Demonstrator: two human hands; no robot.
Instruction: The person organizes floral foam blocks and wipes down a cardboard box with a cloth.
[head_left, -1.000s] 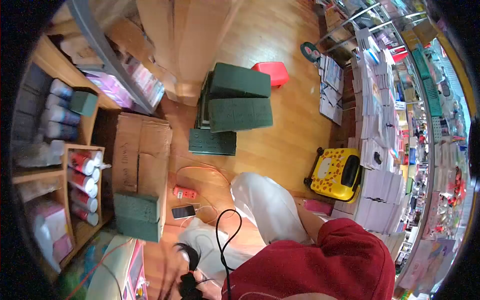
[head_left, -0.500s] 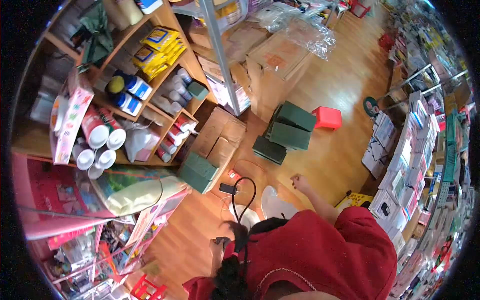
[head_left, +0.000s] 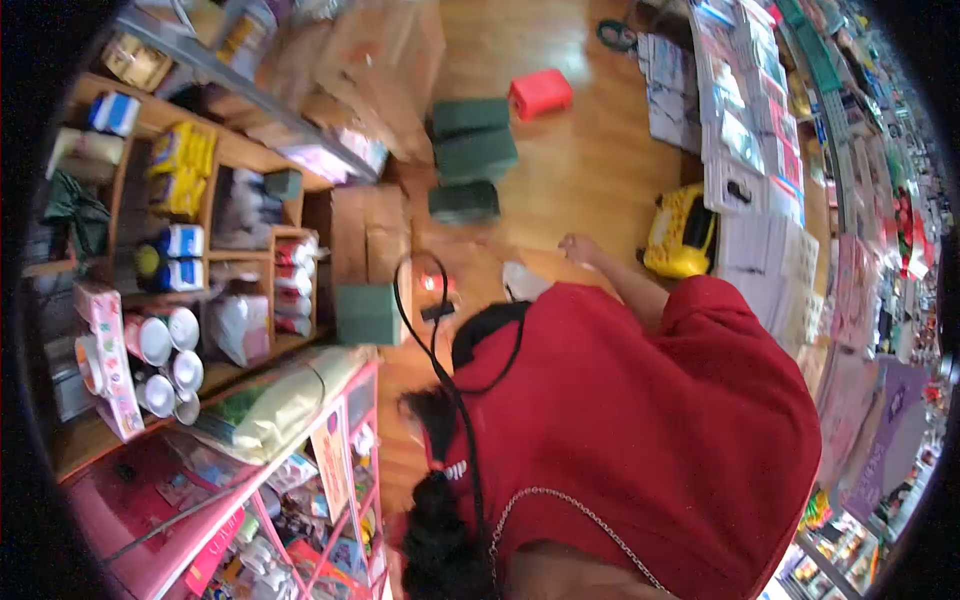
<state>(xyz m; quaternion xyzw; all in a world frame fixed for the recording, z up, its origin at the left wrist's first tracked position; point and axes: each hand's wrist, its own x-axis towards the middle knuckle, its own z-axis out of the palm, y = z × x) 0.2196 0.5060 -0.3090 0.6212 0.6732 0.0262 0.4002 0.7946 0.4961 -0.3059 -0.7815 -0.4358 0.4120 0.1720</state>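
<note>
My right hand [head_left: 575,246] reaches forward over the wooden floor, small and slightly blurred. Its fingers look loosely apart, and nothing shows in them. It is nearest to a pale white shape [head_left: 524,282] beside my red shirt [head_left: 640,420]. My left hand does not show. Ahead on the floor lie dark green boxes [head_left: 474,140] and a red plastic stool [head_left: 540,94], apart from my hand. A dark phone-like object [head_left: 437,312] and a small red item [head_left: 432,282] lie near a black cord loop [head_left: 398,285].
Wooden shelves [head_left: 210,256] with bottles and yellow packs stand at left, above a pink-framed rack [head_left: 372,440]. Cardboard boxes [head_left: 380,80] and another green box [head_left: 366,314] sit beside them. A yellow case [head_left: 672,240] and stacked white packages [head_left: 765,265] line the right.
The view has turned and moved forward, so the green boxes and stool sit higher in it. My left hand, earlier visible with something dark at it, has gone from sight. My right arm stays extended.
</note>
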